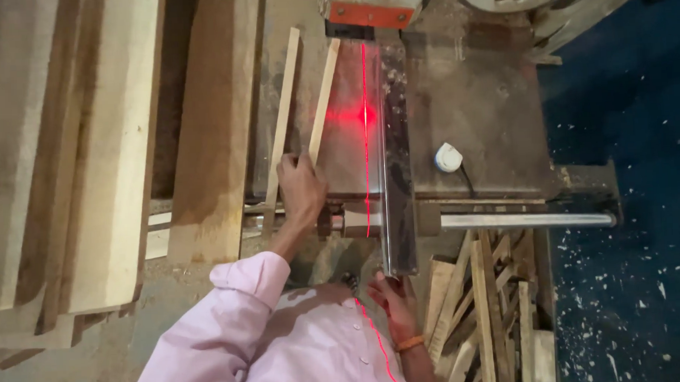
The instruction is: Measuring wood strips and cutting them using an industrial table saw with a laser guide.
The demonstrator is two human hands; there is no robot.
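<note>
- The left hand [301, 191] lay on the near end of a thin wooden strip [323, 101], its fingers [288, 164] curled down over the strip and pressing it onto the saw's metal surface [488, 110].
- A second thin strip [283, 118] lay just beside it on the left, angled the same way; whether the hand also touched that one could not be told.
- The right hand [393, 302] rested at the near end of the long metal fence rail [398, 211], fingers loosely spread against it, gripping nothing that showed.
- A red laser line [365, 122] ran along the surface just left of the rail, with a bright spot level with the held strip's far part.
- The strip sat left of the laser line and had not reached it, so any cut looked yet to begin.
- Wide planks [210, 128] were stacked to the left, narrow offcuts [480, 306] piled at the lower right, and a white plug [448, 157] lay on the surface.
</note>
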